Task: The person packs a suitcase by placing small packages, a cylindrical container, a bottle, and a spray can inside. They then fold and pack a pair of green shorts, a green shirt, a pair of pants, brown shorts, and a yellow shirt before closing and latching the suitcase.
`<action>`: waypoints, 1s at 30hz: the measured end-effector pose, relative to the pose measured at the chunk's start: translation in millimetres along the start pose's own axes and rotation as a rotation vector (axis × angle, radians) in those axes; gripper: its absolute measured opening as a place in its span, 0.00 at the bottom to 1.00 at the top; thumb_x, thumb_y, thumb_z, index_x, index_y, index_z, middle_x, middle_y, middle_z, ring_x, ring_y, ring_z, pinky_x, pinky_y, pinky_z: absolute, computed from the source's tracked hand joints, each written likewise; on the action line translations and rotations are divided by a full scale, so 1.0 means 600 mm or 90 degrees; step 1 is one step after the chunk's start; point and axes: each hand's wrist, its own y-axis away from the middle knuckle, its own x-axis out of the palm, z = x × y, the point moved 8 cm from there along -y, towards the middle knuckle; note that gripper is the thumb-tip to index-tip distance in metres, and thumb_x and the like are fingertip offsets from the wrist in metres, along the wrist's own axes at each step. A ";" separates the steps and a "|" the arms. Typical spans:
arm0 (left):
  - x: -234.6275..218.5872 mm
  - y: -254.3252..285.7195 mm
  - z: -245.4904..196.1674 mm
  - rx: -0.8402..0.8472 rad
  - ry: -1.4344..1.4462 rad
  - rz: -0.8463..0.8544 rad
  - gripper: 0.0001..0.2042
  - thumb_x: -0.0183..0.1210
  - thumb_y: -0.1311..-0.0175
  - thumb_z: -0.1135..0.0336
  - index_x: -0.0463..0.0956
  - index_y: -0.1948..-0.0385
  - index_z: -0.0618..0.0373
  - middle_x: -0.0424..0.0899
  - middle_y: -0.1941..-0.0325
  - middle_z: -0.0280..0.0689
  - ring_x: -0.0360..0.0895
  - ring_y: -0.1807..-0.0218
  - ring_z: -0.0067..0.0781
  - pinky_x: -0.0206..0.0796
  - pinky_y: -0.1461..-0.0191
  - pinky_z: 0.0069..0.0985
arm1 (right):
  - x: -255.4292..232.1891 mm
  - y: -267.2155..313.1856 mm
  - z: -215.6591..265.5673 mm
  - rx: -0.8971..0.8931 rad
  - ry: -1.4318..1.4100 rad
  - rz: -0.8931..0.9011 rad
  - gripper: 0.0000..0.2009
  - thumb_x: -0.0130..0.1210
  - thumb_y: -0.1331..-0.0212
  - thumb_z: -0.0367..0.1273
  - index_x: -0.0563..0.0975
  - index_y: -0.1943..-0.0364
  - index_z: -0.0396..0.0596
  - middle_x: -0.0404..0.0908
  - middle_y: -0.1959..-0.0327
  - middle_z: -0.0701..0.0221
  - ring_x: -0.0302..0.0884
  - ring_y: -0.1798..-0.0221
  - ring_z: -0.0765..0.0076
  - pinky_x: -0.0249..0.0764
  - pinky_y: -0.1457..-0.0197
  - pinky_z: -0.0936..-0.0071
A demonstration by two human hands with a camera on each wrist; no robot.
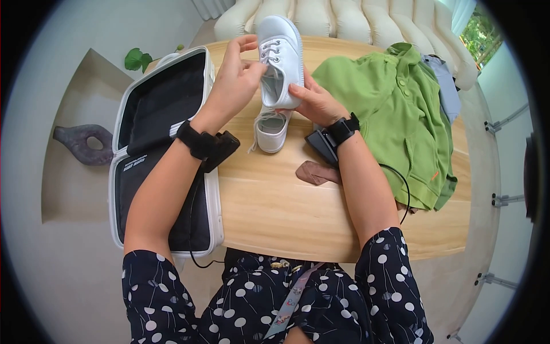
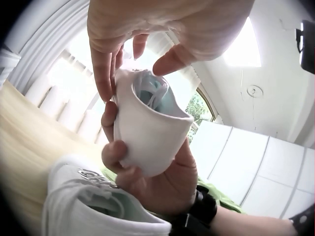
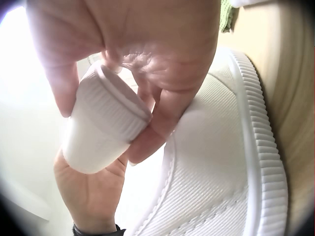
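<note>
My right hand [image 1: 319,104] grips a white lace-up sneaker [image 1: 292,60] at its heel end, thumb on the side near the opening. It is held up with the toe pointing away and the opening facing me. At the laces and tongue, my left hand [image 1: 238,74] has its thumb tip by the opening and its other fingers loosely bent. White laces lie inside the opening in the left wrist view, close under that thumb [image 2: 172,60]. A second white sneaker [image 1: 271,141] stands on the table below, partly hidden by the held one, a lace hanging over its side.
On the left lies an open white suitcase [image 1: 215,200] with black lining. A green hooded top [image 1: 378,109] covers the table's right side, with grey-blue cloth [image 1: 441,83] behind it. A brown folded cloth [image 1: 317,173] lies on the wooden table [image 1: 275,212]. A cream sofa [image 1: 344,20] stands beyond.
</note>
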 end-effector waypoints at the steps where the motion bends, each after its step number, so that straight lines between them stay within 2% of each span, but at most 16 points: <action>1: -0.004 -0.001 0.005 -0.052 0.087 -0.047 0.32 0.62 0.42 0.60 0.56 0.41 0.68 0.70 0.45 0.47 0.77 0.53 0.35 0.72 0.54 0.24 | 0.001 -0.001 0.004 -0.020 0.022 -0.002 0.39 0.58 0.40 0.38 0.47 0.28 0.62 0.60 0.34 0.73 0.61 0.33 0.69 0.67 0.38 0.61; 2: 0.001 -0.003 -0.001 -0.052 0.087 -0.047 0.32 0.62 0.42 0.60 0.56 0.41 0.68 0.70 0.45 0.47 0.77 0.53 0.35 0.72 0.54 0.24 | 0.001 -0.001 0.007 -0.040 0.044 -0.003 0.40 0.59 0.40 0.37 0.47 0.28 0.63 0.60 0.33 0.73 0.60 0.33 0.70 0.65 0.36 0.61; 4: 0.007 -0.004 0.008 -0.167 -0.031 -0.059 0.42 0.67 0.47 0.52 0.51 0.39 0.71 0.71 0.47 0.50 0.76 0.50 0.35 0.71 0.51 0.24 | -0.002 -0.007 -0.001 -0.037 0.084 0.014 0.41 0.59 0.41 0.37 0.46 0.28 0.63 0.60 0.32 0.73 0.60 0.33 0.70 0.64 0.35 0.62; 8: 0.007 -0.005 0.027 -0.122 -0.047 -0.071 0.46 0.69 0.52 0.50 0.52 0.39 0.72 0.72 0.48 0.53 0.76 0.49 0.37 0.71 0.49 0.26 | 0.003 -0.007 -0.004 -0.022 0.145 0.030 0.43 0.61 0.43 0.38 0.46 0.27 0.64 0.58 0.31 0.70 0.58 0.32 0.71 0.59 0.32 0.66; 10: 0.007 -0.004 0.023 -0.092 -0.015 -0.050 0.38 0.65 0.44 0.51 0.58 0.39 0.68 0.76 0.51 0.46 0.76 0.50 0.31 0.70 0.51 0.24 | 0.005 -0.006 0.000 -0.028 0.143 0.032 0.42 0.61 0.43 0.38 0.46 0.27 0.64 0.59 0.31 0.69 0.59 0.32 0.70 0.57 0.31 0.66; 15: 0.000 0.004 0.021 -0.148 0.050 -0.002 0.35 0.64 0.43 0.51 0.62 0.40 0.67 0.79 0.54 0.43 0.76 0.50 0.27 0.68 0.51 0.23 | -0.005 -0.008 -0.005 -0.013 0.133 0.048 0.41 0.59 0.41 0.38 0.46 0.28 0.66 0.61 0.32 0.64 0.59 0.32 0.69 0.54 0.30 0.66; 17: -0.005 -0.002 0.034 -0.177 0.030 0.012 0.33 0.61 0.41 0.50 0.63 0.41 0.66 0.79 0.54 0.41 0.75 0.50 0.26 0.67 0.50 0.23 | -0.001 -0.005 0.002 -0.032 0.153 0.009 0.37 0.57 0.40 0.36 0.50 0.28 0.61 0.65 0.35 0.64 0.62 0.34 0.69 0.57 0.31 0.66; 19: 0.006 -0.011 0.038 -0.162 0.122 0.082 0.30 0.53 0.34 0.48 0.63 0.40 0.65 0.79 0.52 0.39 0.75 0.50 0.24 0.65 0.48 0.20 | -0.001 -0.007 0.006 -0.055 0.087 -0.029 0.33 0.54 0.39 0.39 0.55 0.30 0.56 0.67 0.36 0.65 0.64 0.35 0.69 0.59 0.32 0.65; 20: -0.003 -0.008 0.043 -0.218 0.135 0.043 0.29 0.46 0.31 0.47 0.63 0.40 0.64 0.78 0.52 0.36 0.74 0.52 0.23 0.64 0.48 0.18 | -0.007 -0.007 0.012 -0.082 0.022 -0.067 0.29 0.50 0.37 0.41 0.59 0.32 0.52 0.69 0.38 0.65 0.66 0.37 0.68 0.61 0.33 0.64; 21: -0.005 -0.009 0.052 -0.218 0.136 0.043 0.29 0.46 0.31 0.47 0.63 0.40 0.64 0.78 0.52 0.36 0.74 0.52 0.23 0.64 0.48 0.18 | -0.013 -0.010 0.017 -0.082 0.022 -0.067 0.29 0.50 0.37 0.41 0.59 0.32 0.52 0.69 0.38 0.65 0.66 0.37 0.68 0.61 0.33 0.64; 23: -0.012 -0.001 0.085 -0.286 0.034 0.067 0.29 0.45 0.31 0.46 0.62 0.39 0.63 0.77 0.54 0.36 0.74 0.54 0.23 0.64 0.50 0.17 | -0.050 -0.011 0.027 -0.077 -0.115 -0.200 0.28 0.40 0.36 0.47 0.63 0.35 0.49 0.68 0.37 0.63 0.66 0.36 0.64 0.63 0.36 0.57; 24: 0.001 0.010 0.101 -0.309 -0.065 0.161 0.31 0.50 0.33 0.47 0.61 0.39 0.64 0.76 0.56 0.38 0.75 0.57 0.25 0.68 0.54 0.20 | -0.061 -0.008 0.033 -0.095 -0.136 -0.244 0.29 0.33 0.37 0.49 0.65 0.37 0.49 0.70 0.39 0.62 0.68 0.38 0.62 0.65 0.38 0.57; 25: 0.005 0.021 0.103 -0.311 -0.065 0.160 0.31 0.50 0.33 0.47 0.61 0.39 0.64 0.76 0.56 0.38 0.75 0.57 0.25 0.68 0.54 0.20 | -0.068 -0.008 0.030 -0.094 -0.137 -0.243 0.29 0.33 0.37 0.49 0.65 0.37 0.49 0.70 0.39 0.62 0.68 0.38 0.62 0.65 0.38 0.57; 27: 0.046 0.059 0.119 -0.324 -0.283 0.363 0.31 0.57 0.38 0.53 0.60 0.40 0.65 0.76 0.56 0.42 0.77 0.60 0.29 0.71 0.60 0.24 | -0.081 -0.009 0.035 -0.146 -0.209 -0.196 0.28 0.34 0.37 0.48 0.65 0.37 0.49 0.70 0.39 0.62 0.70 0.39 0.61 0.65 0.39 0.59; 28: 0.053 0.064 0.122 -0.324 -0.282 0.364 0.31 0.57 0.38 0.53 0.60 0.40 0.65 0.76 0.56 0.42 0.77 0.60 0.29 0.71 0.60 0.24 | -0.077 -0.008 0.035 -0.138 -0.214 -0.212 0.28 0.33 0.36 0.49 0.65 0.37 0.50 0.71 0.39 0.61 0.71 0.41 0.60 0.65 0.40 0.59; 30: 0.066 0.057 0.104 -0.171 -0.351 0.352 0.32 0.60 0.43 0.60 0.58 0.40 0.66 0.76 0.55 0.46 0.79 0.59 0.35 0.74 0.64 0.29 | -0.074 -0.006 0.034 -0.120 -0.224 -0.226 0.28 0.32 0.35 0.50 0.65 0.37 0.50 0.71 0.39 0.61 0.71 0.41 0.61 0.67 0.42 0.61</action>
